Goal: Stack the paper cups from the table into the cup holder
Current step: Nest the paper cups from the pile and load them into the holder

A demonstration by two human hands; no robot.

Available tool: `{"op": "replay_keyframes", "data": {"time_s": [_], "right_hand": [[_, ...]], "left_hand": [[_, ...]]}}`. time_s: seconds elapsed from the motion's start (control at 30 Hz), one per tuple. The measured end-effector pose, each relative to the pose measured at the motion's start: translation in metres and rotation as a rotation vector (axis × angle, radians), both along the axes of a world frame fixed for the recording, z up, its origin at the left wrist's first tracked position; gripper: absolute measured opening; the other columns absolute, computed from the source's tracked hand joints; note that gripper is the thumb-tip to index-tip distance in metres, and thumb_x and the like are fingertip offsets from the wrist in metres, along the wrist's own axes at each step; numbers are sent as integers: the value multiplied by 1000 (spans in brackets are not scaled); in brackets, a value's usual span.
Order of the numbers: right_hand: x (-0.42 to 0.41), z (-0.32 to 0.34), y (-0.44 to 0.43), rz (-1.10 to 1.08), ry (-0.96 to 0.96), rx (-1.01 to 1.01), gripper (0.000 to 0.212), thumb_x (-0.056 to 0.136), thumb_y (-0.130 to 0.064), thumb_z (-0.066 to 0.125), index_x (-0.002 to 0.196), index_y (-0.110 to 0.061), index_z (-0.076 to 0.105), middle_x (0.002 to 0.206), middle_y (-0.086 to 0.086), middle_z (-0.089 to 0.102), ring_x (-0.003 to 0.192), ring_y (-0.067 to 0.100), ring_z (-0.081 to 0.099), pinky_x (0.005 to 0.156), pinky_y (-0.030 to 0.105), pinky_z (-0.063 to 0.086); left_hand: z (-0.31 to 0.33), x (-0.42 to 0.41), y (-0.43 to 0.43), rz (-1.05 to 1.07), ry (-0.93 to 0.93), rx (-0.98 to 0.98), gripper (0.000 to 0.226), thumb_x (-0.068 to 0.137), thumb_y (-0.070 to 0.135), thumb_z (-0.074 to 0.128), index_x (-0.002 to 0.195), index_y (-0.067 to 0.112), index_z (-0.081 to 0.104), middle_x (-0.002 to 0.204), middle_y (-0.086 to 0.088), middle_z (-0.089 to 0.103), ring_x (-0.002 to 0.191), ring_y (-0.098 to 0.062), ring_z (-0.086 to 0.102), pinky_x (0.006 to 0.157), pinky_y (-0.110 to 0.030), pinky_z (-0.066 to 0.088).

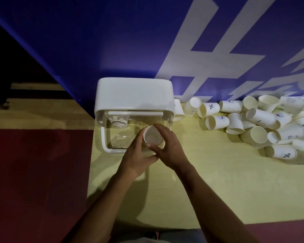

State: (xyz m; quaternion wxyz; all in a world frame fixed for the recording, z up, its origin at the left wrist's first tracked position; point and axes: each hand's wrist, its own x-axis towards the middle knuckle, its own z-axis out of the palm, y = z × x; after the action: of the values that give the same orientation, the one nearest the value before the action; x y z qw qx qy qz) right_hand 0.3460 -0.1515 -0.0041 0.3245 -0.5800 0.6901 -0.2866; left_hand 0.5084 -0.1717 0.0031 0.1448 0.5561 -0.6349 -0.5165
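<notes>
Left hand (137,155) and right hand (168,148) fingers (165,132) curl around the paper cup (153,135) over the cup holder (135,92); I read its axis as vertical.

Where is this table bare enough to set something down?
Bare table: between the right hand and the paper cup pile, to the near edge. Crowded: that pile, and the cup holder, where that hand and the left hand hold a paper cup.

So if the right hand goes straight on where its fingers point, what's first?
The right hand grips the paper cup; beyond it, probably the clear cup holder; depth is unclear.
</notes>
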Motion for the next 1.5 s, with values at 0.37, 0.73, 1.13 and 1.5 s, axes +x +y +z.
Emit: {"op": "replay_keyframes", "data": {"time_s": [0.37, 0.73, 1.13, 1.5], "right_hand": [[-35, 15, 33, -236, -185, 41, 60, 96, -45, 68, 151, -32, 48, 137, -16, 61, 121, 1, 59, 99, 16, 47], [-169, 3, 178, -745, -246, 258, 20, 100, -21, 63, 116, -30, 70, 101, -9, 76, 92, 7, 71, 80, 22, 58], [-315, 5, 237, -776, -244, 338, 17, 99, -18, 65, 102, -33, 72, 90, -10, 77, 77, 4, 72, 75, 31, 56], [-402, 2, 119, -391, 475, 264, 88, 65, -63, 86, 137, -22, 56, 134, 4, 55, 118, 29, 49, 93, 46, 47]], "left_hand": [[28, -20, 31, 211, -99, -367, 60, 90, 25, 72, 145, 20, 49, 143, 1, 55, 127, -16, 53, 99, -35, 50], [11, -231, 17, -276, -73, -269, 64, 90, 29, 73, 147, 22, 45, 148, 2, 47, 132, -18, 48, 98, -34, 47], [-76, -330, -46, -544, -678, -738, 68, 65, 37, 86, 126, 17, 63, 132, -3, 56, 104, -31, 51, 85, -45, 44], [-10, -302, 43, 29, -208, -245, 72, 71, 38, 90, 130, 25, 50, 122, 0, 59, 107, -22, 56, 86, -39, 51]]}}
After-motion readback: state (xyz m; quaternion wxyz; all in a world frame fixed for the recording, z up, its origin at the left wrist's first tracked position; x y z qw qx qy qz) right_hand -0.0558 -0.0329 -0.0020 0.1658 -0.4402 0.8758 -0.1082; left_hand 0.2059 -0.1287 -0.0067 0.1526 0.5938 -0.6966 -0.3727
